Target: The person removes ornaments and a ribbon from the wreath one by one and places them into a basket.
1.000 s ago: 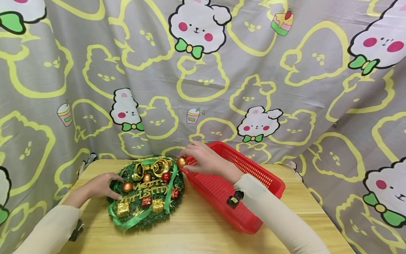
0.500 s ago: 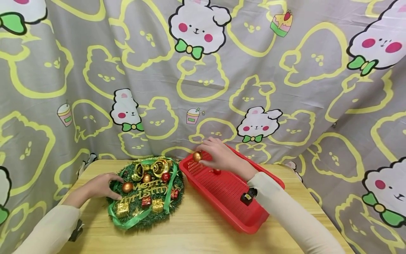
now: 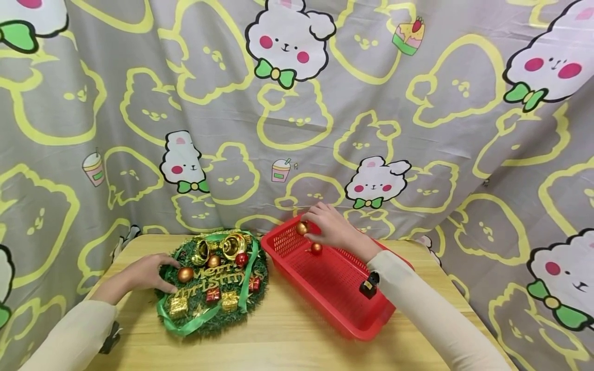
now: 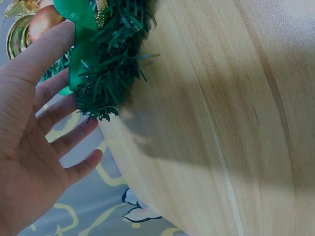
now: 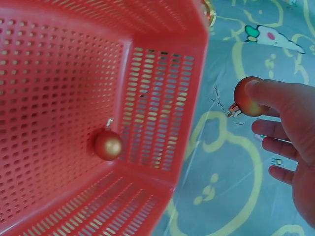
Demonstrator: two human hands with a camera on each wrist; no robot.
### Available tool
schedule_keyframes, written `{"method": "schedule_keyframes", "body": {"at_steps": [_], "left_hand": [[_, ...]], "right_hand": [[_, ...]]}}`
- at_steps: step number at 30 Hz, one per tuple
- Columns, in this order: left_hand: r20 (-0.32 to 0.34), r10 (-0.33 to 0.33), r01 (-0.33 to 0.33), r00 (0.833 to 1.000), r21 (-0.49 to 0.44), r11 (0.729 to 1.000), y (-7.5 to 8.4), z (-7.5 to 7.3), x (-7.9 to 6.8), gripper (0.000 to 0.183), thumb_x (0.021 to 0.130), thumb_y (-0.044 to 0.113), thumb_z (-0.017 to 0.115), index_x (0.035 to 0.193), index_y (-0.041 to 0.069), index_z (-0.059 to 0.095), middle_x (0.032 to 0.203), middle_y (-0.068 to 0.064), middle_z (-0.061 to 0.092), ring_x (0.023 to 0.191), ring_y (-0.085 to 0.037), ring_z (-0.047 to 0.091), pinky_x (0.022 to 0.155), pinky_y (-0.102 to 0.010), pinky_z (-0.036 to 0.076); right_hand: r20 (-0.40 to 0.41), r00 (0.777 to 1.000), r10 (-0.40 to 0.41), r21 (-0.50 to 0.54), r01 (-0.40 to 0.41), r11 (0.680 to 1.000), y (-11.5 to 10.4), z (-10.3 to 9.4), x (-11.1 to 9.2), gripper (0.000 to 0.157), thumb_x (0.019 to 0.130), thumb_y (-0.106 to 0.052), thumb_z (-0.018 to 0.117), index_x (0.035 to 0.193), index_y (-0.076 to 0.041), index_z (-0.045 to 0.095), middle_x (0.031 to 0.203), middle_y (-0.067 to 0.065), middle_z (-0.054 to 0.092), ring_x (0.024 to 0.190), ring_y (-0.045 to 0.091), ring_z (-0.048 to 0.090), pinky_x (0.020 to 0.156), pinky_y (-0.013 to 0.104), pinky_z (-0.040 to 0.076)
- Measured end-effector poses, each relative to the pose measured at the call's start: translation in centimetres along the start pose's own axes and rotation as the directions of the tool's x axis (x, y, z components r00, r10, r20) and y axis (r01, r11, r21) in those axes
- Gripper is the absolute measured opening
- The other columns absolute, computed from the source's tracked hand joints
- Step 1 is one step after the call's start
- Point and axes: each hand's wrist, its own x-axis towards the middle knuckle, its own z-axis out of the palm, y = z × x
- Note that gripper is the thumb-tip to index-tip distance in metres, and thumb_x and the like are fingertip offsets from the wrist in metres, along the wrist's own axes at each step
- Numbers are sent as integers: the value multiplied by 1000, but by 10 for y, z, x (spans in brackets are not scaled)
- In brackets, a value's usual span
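A green tinsel Christmas wreath (image 3: pixel 215 319) lies at the left of the table, bearing gold bells, baubles, small gift boxes, ribbon and gold lettering. My left hand (image 3: pixel 148 273) rests against its left edge with fingers spread; in the left wrist view the thumb and fingers of my left hand (image 4: pixel 34 128) touch the ribbon and tinsel. My right hand (image 3: pixel 331 226) pinches a gold bauble (image 5: pixel 248 96) by thumb and fingertips, over the far end of the red basket (image 3: pixel 297 286). The bauble's cap and wire hang free. Another gold bauble (image 5: pixel 108 145) lies inside the basket.
The basket stands slantwise on the wooden table (image 3: pixel 278 340), right of the wreath. A patterned curtain (image 3: pixel 297 113) hangs behind and at both sides of the table.
My right hand has carried the gold bauble rightward from beside the wreath to above the basket. The bauble inside the basket has come into fuller view. My left hand stays at the wreath's edge.
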Motion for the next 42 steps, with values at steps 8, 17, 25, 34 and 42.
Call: {"method": "schedule_keyframes", "body": {"at_steps": [8,17,25,34,42], "left_hand": [[-4,-2,2,1000,-10,1000,0,0,-1,71,68,44,93,121,4,70,137,-40,54,125,-62,49,97,-70,47],[-3,3,-3,1000,2,1000,2,-1,-1,70,68,43,94,120,3,70,135,-38,56,121,-61,53,95,-69,49],[2,-10,10,1000,1,1000,4,-1,-1,69,68,41,94,121,3,70,134,-36,58,123,-59,53,97,-68,49],[6,-16,16,1000,-6,1000,6,-1,-1,70,68,42,94,121,3,70,134,-36,58,121,-59,54,95,-68,50],[2,-13,13,1000,-1,1000,5,-1,-1,71,68,43,94,121,3,70,134,-36,58,122,-59,53,95,-68,49]], "right_hand": [[11,1000,1,5,-1,1000,8,14,0,32,86,-26,83,111,-10,71,104,6,69,103,25,56,90,43,48],[44,999,-4,6,4,1000,10,36,-4,30,85,-25,84,109,-11,72,99,3,67,97,22,53,86,40,48],[78,997,24,-5,-23,1000,12,52,-7,32,85,-25,84,111,-11,71,102,3,67,100,23,55,85,40,49],[98,995,18,-11,-17,1000,16,63,-12,34,87,-28,82,115,-11,72,106,4,68,99,23,54,85,40,48],[112,994,9,-25,-7,1000,18,72,-14,34,85,-27,84,114,-12,72,104,4,68,95,21,52,82,37,47]]}}
